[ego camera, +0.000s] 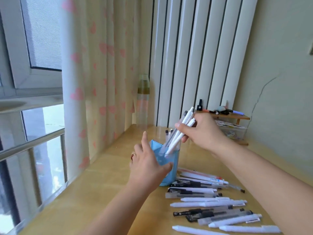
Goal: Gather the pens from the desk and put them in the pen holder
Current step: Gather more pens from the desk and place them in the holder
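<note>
Desk (105, 192): right hand (205, 131) grip pinches pens (179, 133), tips hidden in holder (171, 167); left hand (147, 165) spread.

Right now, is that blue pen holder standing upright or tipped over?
Upright. The blue pen holder stands on its base on the desk, its mouth facing up with pens leaning inside, while the left hand rests against its side.
</note>
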